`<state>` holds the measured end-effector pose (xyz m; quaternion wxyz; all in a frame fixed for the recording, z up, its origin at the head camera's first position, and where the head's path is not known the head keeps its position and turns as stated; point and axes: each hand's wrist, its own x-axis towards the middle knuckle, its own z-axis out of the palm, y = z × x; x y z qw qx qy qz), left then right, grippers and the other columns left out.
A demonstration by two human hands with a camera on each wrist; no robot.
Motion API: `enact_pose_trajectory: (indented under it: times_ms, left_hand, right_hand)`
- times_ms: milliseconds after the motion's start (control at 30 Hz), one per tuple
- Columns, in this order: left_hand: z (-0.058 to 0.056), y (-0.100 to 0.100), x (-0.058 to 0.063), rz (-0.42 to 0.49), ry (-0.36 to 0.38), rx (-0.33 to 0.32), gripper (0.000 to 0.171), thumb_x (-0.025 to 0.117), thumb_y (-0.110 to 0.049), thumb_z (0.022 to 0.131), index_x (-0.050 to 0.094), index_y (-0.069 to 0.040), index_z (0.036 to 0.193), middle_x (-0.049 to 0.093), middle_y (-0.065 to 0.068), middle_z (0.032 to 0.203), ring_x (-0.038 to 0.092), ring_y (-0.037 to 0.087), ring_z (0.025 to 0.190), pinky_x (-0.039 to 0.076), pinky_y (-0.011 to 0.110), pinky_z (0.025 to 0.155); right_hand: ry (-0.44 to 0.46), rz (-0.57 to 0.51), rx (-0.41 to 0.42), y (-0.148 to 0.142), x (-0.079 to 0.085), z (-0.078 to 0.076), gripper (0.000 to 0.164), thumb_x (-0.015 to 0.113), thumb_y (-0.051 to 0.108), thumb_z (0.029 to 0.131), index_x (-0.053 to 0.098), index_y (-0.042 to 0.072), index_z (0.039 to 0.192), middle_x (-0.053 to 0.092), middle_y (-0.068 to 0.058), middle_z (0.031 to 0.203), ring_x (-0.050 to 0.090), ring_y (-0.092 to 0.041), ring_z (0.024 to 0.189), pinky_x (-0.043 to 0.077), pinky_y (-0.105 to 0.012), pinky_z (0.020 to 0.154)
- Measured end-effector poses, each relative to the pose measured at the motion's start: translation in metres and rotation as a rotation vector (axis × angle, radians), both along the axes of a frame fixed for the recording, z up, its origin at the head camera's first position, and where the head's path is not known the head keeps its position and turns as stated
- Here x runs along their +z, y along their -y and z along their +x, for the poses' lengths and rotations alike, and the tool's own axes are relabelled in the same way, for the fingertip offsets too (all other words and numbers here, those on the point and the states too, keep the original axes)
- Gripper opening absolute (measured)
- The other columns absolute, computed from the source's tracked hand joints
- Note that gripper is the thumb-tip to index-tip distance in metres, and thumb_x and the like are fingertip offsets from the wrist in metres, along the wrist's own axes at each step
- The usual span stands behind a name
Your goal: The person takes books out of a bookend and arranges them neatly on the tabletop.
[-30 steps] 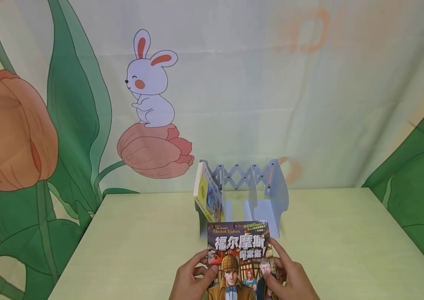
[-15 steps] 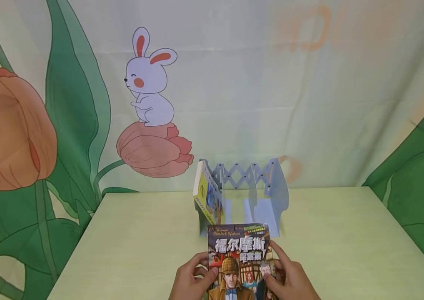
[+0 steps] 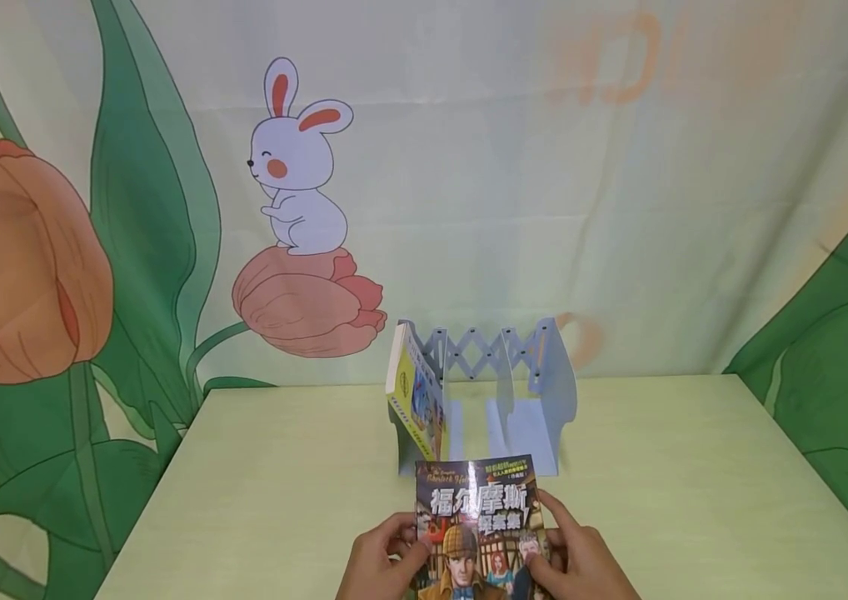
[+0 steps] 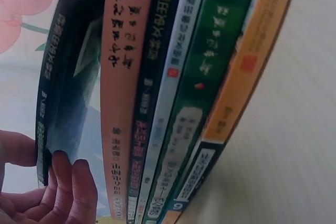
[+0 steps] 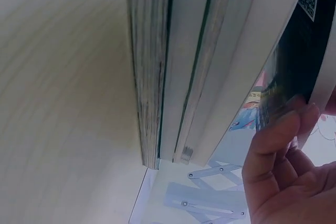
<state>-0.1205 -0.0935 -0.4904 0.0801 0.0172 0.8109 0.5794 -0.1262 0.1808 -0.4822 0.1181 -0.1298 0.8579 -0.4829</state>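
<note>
A paperback book point(image 3: 478, 508) with a dark Sherlock Holmes cover, its title in large white Chinese characters, is held face up near the bottom of the head view. My left hand point(image 3: 385, 560) grips its left edge, thumb on the cover. Its right edge is gripped by my right hand point(image 3: 583, 562), thumb also on top. In the left wrist view the dark spine of the held book point(image 4: 71, 77) stands apart from a stack of several books point(image 4: 181, 93) beneath it. The page edges of that stack point(image 5: 194, 72) show in the right wrist view. The head view hides the stack.
A light blue expandable bookrack point(image 3: 561, 375) with scissor links stands ahead on the pale green table point(image 3: 266, 483). A yellow-green book point(image 3: 418, 400) leans in its left compartment. Behind the table hangs a backdrop point(image 3: 469, 167) printed with a rabbit and tulips.
The held book has dropped slightly toward the bottom of the head view and tilted a little, with glare now on its cover. Both hands keep their grip on it.
</note>
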Motion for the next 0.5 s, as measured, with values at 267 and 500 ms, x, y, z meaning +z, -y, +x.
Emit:
enact_pose_trajectory:
  times_ms: [267,500]
  left_hand:
    - [0.000,0.003,-0.003,-0.185,-0.120,-0.070,0.037,0.064,-0.027,0.092,0.068,0.003,0.113,0.061,-0.003,0.073,0.052,0.002,0.060,0.045,0.021,0.056]
    - [0.003,0.003,-0.001,-0.328,-0.178,-0.070,0.032,0.064,-0.030,0.090,0.071,-0.003,0.105,0.055,-0.008,0.064,0.045,0.001,0.053,0.039,0.022,0.052]
  right_hand:
    - [0.002,0.033,0.025,-0.003,-0.008,-0.004,0.070,0.060,0.021,0.094,0.027,-0.002,0.151,0.046,0.008,0.057,0.036,-0.001,0.045,0.039,-0.023,0.052]
    - [0.035,0.014,0.055,-0.005,-0.012,-0.006,0.071,0.059,0.022,0.094,0.026,-0.003,0.151,0.046,0.008,0.056,0.033,-0.002,0.045,0.038,-0.024,0.054]
